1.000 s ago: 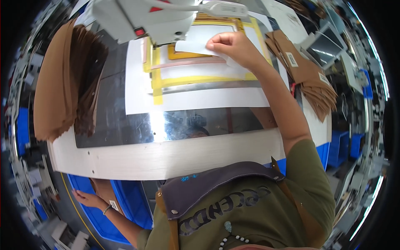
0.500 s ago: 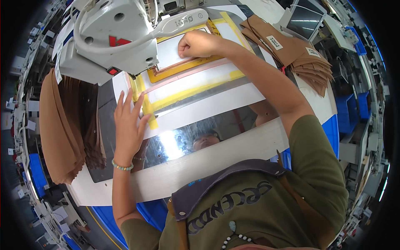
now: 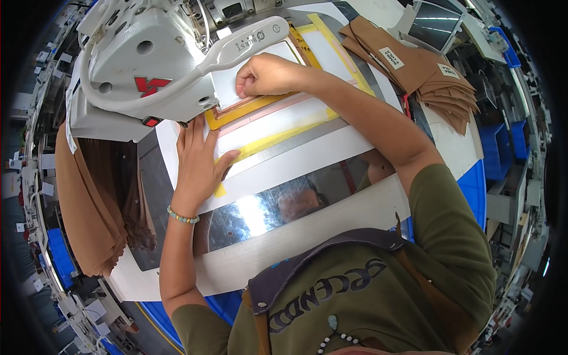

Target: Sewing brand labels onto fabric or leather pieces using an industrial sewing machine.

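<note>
Template frame lies under flat left hand and curled right hand.

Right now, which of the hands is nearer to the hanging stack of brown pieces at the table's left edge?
Left. The left hand lies flat near the brown stack; the right hand presses farther away.

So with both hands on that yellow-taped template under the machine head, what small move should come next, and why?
Probably press and square the template before anything else: the left hand lies flat on its near corner, while the right hand pinches at the inner edge beside the sewing machine head.
</note>
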Demonstrator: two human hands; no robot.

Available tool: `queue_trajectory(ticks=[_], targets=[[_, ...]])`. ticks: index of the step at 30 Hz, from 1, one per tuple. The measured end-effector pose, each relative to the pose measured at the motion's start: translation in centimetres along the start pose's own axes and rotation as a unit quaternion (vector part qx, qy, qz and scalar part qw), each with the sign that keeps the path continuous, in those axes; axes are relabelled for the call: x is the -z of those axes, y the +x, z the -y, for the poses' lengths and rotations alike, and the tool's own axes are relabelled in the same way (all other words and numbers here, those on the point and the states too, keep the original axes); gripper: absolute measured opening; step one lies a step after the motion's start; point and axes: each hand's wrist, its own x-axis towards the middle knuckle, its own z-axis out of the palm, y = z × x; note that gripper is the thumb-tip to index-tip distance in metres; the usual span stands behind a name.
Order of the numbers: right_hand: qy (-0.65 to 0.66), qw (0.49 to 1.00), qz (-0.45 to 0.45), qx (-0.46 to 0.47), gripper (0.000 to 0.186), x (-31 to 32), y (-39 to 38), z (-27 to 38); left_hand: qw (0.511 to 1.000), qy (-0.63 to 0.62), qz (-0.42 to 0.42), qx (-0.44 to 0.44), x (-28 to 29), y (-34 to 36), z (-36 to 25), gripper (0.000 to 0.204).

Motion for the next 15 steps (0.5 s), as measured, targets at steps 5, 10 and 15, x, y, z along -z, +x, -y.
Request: queue_trajectory(ticks=[5,10,15], targets=[[-0.079,0.997,0.020,-0.002,0.021,4.2,-1.4,0.3,1.000,0.008,0.008,0.016,-0.3,0.0,0.2,0.077],[-0.137,0.985,0.104,-0.033,0.022,8.6,-2.0,-2.0,0.999,0.009,-0.019,0.030,-0.7,-0.2,0.3,0.071],[-0.138,0.986,0.090,-0.036,0.022,8.6,-2.6,-2.6,0.999,0.001,-0.016,0.037,-0.8,-0.1,0.1,0.070]])
